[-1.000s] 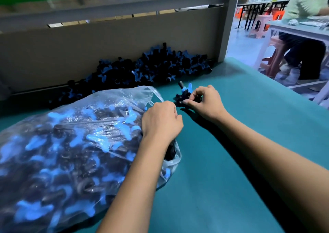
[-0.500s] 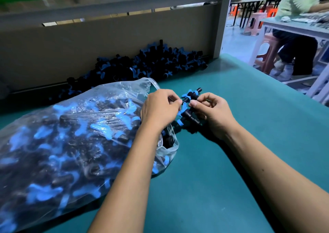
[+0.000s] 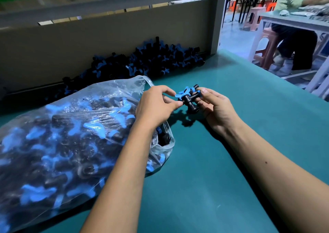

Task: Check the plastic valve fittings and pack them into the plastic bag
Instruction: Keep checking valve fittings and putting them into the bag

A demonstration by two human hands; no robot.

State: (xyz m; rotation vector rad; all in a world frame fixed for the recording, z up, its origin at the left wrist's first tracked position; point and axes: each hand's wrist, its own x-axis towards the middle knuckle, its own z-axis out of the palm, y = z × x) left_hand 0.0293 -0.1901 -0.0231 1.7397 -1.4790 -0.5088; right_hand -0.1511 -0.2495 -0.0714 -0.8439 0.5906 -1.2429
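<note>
Two hands, left hand [image 3: 156,106] and right hand [image 3: 216,106], are now pinching together a small cluster of valve fittings [image 3: 189,97], lifted off the bench [image 3: 231,152] since a second ago, checking them beside the nearly full plastic bag [image 3: 71,143].

Both hands, left hand [image 3: 156,106] and right hand [image 3: 216,108], pinch valve fittings [image 3: 189,99] beside plastic bag [image 3: 71,134].
</note>
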